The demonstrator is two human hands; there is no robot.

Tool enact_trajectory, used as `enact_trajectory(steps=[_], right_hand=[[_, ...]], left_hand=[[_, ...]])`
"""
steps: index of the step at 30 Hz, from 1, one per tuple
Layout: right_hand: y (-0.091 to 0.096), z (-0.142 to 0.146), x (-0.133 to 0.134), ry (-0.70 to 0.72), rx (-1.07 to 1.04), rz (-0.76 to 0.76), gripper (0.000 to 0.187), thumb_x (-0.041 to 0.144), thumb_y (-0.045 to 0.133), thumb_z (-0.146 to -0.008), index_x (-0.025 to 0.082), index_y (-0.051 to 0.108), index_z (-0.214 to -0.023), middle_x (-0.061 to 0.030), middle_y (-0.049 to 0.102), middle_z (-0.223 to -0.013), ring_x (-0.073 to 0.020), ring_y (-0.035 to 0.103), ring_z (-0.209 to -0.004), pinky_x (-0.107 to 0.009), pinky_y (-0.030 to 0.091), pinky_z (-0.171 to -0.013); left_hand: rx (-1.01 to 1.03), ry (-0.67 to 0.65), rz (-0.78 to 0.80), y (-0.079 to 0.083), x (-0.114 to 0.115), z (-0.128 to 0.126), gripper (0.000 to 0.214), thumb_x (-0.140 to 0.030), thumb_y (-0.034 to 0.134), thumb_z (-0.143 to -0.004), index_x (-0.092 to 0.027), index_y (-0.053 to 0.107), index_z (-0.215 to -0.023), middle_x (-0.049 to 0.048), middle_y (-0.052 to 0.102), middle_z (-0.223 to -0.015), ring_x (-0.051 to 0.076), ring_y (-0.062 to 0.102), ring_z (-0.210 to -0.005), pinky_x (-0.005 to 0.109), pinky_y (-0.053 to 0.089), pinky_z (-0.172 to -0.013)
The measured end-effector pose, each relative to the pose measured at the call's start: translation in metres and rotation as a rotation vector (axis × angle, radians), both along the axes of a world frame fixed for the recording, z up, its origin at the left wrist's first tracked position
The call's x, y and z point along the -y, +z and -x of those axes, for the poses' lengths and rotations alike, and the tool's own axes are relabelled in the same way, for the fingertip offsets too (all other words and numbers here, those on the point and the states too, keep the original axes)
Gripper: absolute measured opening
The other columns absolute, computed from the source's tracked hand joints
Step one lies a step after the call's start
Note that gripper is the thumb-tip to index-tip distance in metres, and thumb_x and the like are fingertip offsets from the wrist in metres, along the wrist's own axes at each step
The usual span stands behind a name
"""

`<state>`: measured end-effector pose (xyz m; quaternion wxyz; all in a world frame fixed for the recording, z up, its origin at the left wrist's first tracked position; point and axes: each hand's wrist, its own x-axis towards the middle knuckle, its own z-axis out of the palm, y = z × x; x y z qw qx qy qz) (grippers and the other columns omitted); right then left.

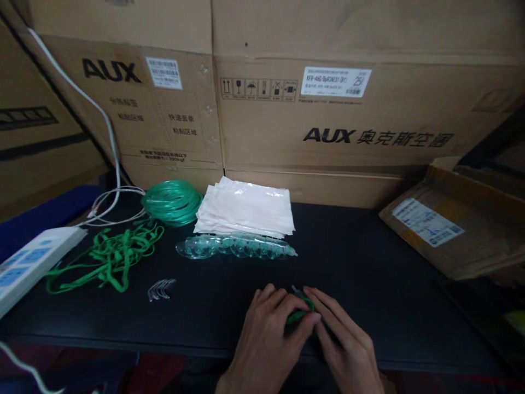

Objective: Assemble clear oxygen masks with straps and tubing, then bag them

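My left hand is closed, its thumb and fingers pinching a green elastic strap near the front of the black table. My right hand meets it from the right, fingertips closed on the same strap. A small translucent plastic piece pokes up between the hands; the fingers hide most of it. Beyond them lies a row of nested clear green plastic masks. To the left are a few thin curved metal strips and a tangled heap of green elastic straps.
A coil of green tubing and a stack of white plastic bags sit at the back, before large cardboard boxes. A white power strip with its cable is at left. An opened carton stands at right.
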<state>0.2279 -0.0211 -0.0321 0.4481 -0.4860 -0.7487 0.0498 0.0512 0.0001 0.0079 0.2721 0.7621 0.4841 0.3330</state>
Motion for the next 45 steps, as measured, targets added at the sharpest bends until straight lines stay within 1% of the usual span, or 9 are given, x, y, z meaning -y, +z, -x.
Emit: enact_trajectory(steps=[5, 11, 17, 26, 29, 32, 35, 39, 45], right_hand=[[0.0, 0.005, 0.001, 0.065, -0.015, 0.008, 0.042, 0.01, 0.059, -0.098, 0.024, 0.068, -0.137, -0.0089, 0.076, -0.128, -0.0215, 0.074, -0.116, -0.031, 0.061, -0.101], [0.0, 0.0, 0.003, 0.15, 0.012, 0.104, 0.05, 0.011, 0.056, -0.1, 0.025, 0.058, -0.148, -0.0079, 0.072, -0.137, -0.0216, 0.068, -0.127, -0.035, 0.057, -0.107], [-0.001, 0.002, 0.004, 0.103, 0.02, 0.113, 0.048, 0.013, 0.055, -0.1, 0.026, 0.06, -0.146, -0.0079, 0.073, -0.135, -0.0232, 0.069, -0.125, -0.037, 0.059, -0.105], [-0.001, 0.006, 0.0, 0.03, 0.005, 0.042, 0.039, 0.013, 0.055, -0.101, 0.023, 0.067, -0.137, -0.0071, 0.076, -0.128, -0.021, 0.073, -0.117, -0.031, 0.06, -0.102], [-0.004, 0.004, 0.001, 0.059, 0.039, 0.016, 0.045, 0.012, 0.055, -0.101, 0.025, 0.062, -0.143, -0.0068, 0.075, -0.13, -0.021, 0.072, -0.119, -0.032, 0.06, -0.102], [-0.01, 0.002, 0.004, 0.076, 0.084, -0.005, 0.05, 0.011, 0.054, -0.102, 0.026, 0.056, -0.15, -0.0074, 0.074, -0.133, -0.0225, 0.071, -0.122, -0.037, 0.06, -0.104], [-0.015, 0.002, 0.005, 0.072, 0.136, -0.014, 0.053, 0.011, 0.053, -0.102, 0.026, 0.051, -0.154, -0.0076, 0.072, -0.136, -0.0238, 0.071, -0.122, -0.04, 0.059, -0.104], [-0.014, 0.003, 0.004, 0.054, 0.126, -0.005, 0.053, 0.012, 0.053, -0.102, 0.027, 0.05, -0.154, -0.0069, 0.072, -0.137, -0.0232, 0.07, -0.122, -0.039, 0.059, -0.104], [-0.011, 0.004, 0.002, 0.028, 0.095, 0.009, 0.05, 0.015, 0.053, -0.103, 0.028, 0.053, -0.151, -0.0045, 0.072, -0.137, -0.0207, 0.07, -0.122, -0.034, 0.056, -0.108]], left_hand=[[-0.053, -0.025, -0.03, 0.002, -0.002, 0.003, 0.012, -0.019, 0.064, -0.096, -0.023, 0.068, -0.085, 0.0005, 0.076, -0.088, 0.026, 0.07, -0.088, 0.051, 0.053, -0.094], [-0.106, -0.065, -0.036, 0.004, 0.002, 0.004, 0.014, -0.023, 0.058, -0.101, -0.023, 0.067, -0.091, 0.0025, 0.076, -0.095, 0.029, 0.071, -0.095, 0.057, 0.052, -0.095], [-0.174, -0.077, -0.075, 0.003, 0.005, 0.002, 0.017, -0.019, 0.053, -0.101, -0.022, 0.066, -0.09, 0.0049, 0.076, -0.094, 0.03, 0.07, -0.092, 0.057, 0.052, -0.092], [-0.115, -0.072, -0.126, -0.009, 0.018, 0.009, 0.017, -0.015, 0.054, -0.097, -0.023, 0.061, -0.084, -0.0012, 0.073, -0.085, 0.022, 0.066, -0.084, 0.04, 0.045, -0.085], [-0.105, -0.021, -0.075, -0.003, 0.014, 0.01, 0.02, -0.017, 0.055, -0.099, -0.022, 0.062, -0.081, -0.0014, 0.072, -0.081, 0.023, 0.066, -0.084, 0.042, 0.043, -0.085], [-0.125, 0.026, 0.014, 0.005, 0.007, 0.007, 0.019, -0.028, 0.062, -0.099, -0.022, 0.064, -0.081, -0.0011, 0.072, -0.077, 0.027, 0.068, -0.085, 0.047, 0.042, -0.088], [-0.151, 0.007, 0.061, 0.008, 0.004, 0.004, 0.02, -0.034, 0.062, -0.101, -0.022, 0.065, -0.086, 0.0005, 0.075, -0.084, 0.028, 0.069, -0.087, 0.049, 0.041, -0.09], [-0.173, -0.064, -0.008, 0.005, 0.007, 0.004, 0.023, -0.021, 0.05, -0.104, -0.021, 0.064, -0.087, 0.0026, 0.076, -0.09, 0.027, 0.07, -0.089, 0.046, 0.042, -0.089], [-0.172, -0.107, -0.051, 0.0, 0.013, 0.008, 0.023, -0.016, 0.047, -0.102, -0.021, 0.061, -0.084, 0.002, 0.074, -0.086, 0.024, 0.07, -0.086, 0.042, 0.042, -0.085]])
